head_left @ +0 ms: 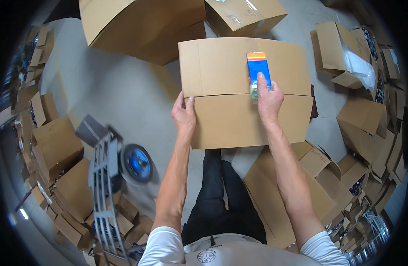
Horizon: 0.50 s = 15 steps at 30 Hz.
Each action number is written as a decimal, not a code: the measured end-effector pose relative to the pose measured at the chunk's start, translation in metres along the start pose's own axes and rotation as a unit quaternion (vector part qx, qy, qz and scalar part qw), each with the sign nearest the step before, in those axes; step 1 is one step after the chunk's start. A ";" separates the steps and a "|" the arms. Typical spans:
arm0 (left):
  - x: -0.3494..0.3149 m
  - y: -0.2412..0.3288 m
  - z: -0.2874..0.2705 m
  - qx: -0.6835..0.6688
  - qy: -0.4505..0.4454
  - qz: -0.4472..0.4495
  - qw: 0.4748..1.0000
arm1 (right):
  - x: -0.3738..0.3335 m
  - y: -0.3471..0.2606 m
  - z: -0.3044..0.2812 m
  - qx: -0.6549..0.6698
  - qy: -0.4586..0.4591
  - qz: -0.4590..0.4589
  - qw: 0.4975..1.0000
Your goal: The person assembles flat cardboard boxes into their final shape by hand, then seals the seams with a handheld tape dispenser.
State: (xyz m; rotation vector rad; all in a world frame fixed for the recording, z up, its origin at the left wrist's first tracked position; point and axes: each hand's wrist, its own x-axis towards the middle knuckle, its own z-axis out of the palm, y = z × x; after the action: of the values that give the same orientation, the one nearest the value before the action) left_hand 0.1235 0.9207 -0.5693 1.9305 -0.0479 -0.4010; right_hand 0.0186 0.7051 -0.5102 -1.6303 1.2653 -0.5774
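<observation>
Hidden under the right hand (269, 98): lower end of the blue tape dispenser (258, 71), so grip and roll cannot be made out. Under the left hand (184, 116), a stretch of the cardboard box (239, 88) edge. Blurred: grey hand cart (104, 177) and its blue wheel (137, 162). Cut off by the top edge: large boxes (141, 24). Too small and bent to tell apart: cartons along the dark rim (381, 177).

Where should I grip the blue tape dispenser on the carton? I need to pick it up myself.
Grip the blue tape dispenser by its near end, coming from the person's side, as the right hand does: it lies lengthwise across the flap seam of the cardboard box, its orange far end pointing away.
</observation>
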 end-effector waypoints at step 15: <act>0.025 -0.040 0.041 0.063 0.147 0.127 0.979 | 0.019 0.060 -0.005 0.018 0.060 -0.087 0.994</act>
State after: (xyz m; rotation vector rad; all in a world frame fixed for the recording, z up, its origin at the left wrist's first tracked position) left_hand 0.1286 0.8941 -0.6262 2.0591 -0.1288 0.0608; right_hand -0.0071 0.6851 -0.5648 -1.7062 1.1991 -0.8123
